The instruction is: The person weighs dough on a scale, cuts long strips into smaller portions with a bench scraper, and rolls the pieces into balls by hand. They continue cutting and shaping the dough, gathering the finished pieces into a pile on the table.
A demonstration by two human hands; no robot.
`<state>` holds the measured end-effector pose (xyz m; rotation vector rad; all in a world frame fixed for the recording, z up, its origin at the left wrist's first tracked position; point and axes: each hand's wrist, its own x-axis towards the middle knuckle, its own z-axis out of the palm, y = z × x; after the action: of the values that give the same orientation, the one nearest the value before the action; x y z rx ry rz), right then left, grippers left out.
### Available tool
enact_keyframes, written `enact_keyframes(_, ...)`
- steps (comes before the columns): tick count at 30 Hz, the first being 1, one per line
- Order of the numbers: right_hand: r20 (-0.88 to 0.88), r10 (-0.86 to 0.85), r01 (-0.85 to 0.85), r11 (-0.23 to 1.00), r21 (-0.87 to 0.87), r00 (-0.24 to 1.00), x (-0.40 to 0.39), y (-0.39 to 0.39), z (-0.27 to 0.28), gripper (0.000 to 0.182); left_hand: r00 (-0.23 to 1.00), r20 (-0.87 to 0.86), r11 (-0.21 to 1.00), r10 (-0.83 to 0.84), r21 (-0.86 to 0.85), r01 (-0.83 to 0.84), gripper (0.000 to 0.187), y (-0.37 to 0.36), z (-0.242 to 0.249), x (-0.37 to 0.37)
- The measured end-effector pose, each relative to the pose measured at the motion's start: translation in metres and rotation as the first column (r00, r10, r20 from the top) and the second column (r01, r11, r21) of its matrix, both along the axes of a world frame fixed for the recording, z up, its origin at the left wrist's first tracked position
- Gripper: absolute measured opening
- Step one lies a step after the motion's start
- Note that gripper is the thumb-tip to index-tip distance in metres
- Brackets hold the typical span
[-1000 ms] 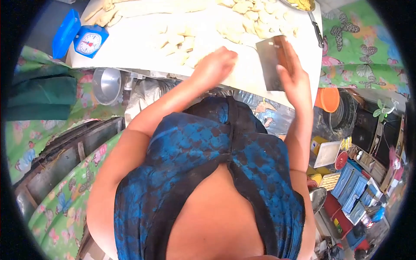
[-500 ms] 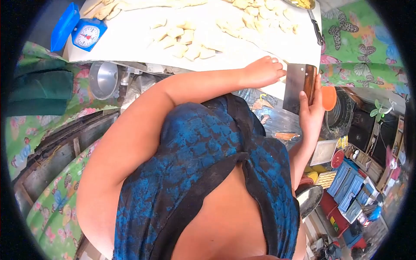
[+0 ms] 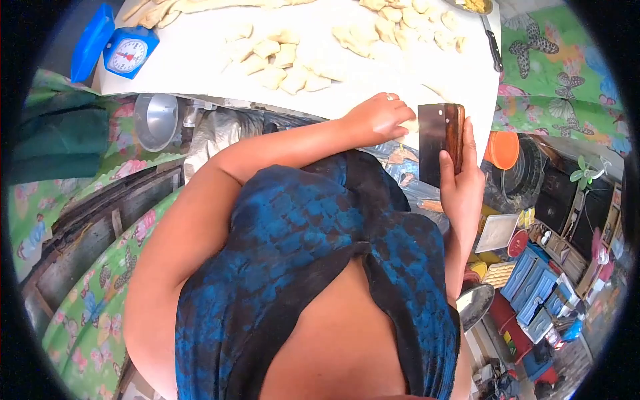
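My right hand (image 3: 463, 187) grips a dough scraper (image 3: 433, 143), a rectangular metal blade with a dark wooden handle, thumb on the blade and fingers along the handle. It is held at the table's near edge. To its left, my left hand (image 3: 381, 121) has its fingers bent around a small pale piece of dough (image 3: 412, 125), partly hidden by the fingertips. A thin strip of dough (image 3: 435, 91) lies just beyond the scraper. Cut dough pieces (image 3: 285, 57) are spread farther back on the white table (image 3: 200, 67).
A blue kitchen scale (image 3: 128, 55) stands at the table's left. More dough pieces (image 3: 390, 30) lie at the back, near a knife (image 3: 492, 43) and a bowl (image 3: 475, 5) with yellow contents. An orange container (image 3: 503, 150) is right of my right hand.
Both hands have moved left and slightly toward my body, the scraper with them. My left fingers have loosened from a tighter curl, and the gap between hand and blade is wider.
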<state>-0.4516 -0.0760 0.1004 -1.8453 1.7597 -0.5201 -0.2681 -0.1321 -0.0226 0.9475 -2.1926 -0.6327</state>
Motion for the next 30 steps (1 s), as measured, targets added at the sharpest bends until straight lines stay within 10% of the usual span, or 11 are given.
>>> enact_keyframes(22, -0.263, 0.27, -0.324, 0.927, -0.191, 0.926, 0.093, -0.089, -0.031, 0.061, 0.998, 0.003, 0.984, 0.06, -0.168, -0.059, 0.02, 0.006, 0.001, 0.028)
enact_keyframes(24, -0.237, 0.289, -0.283, 0.957, 0.058, 0.928, 0.072, -0.082, -0.004, 0.061, 0.966, 0.062, 0.965, 0.251, 0.068, -0.255, 0.025, 0.011, 0.012, 0.046)
enact_keyframes(26, 0.218, 0.253, -0.2, 0.951, -0.236, 0.943, 0.028, -0.071, -0.024, 0.063, 0.927, 0.191, 0.94, 0.322, 0.055, -0.338, 0.025, 0.007, 0.014, 0.072)
enact_keyframes(30, 0.356, 0.072, 0.031, 0.961, -0.275, 0.932, -0.023, -0.034, -0.012, 0.058, 0.811, 0.253, 0.846, 0.528, -0.246, -0.474, 0.027, 0.005, 0.041, 0.066)
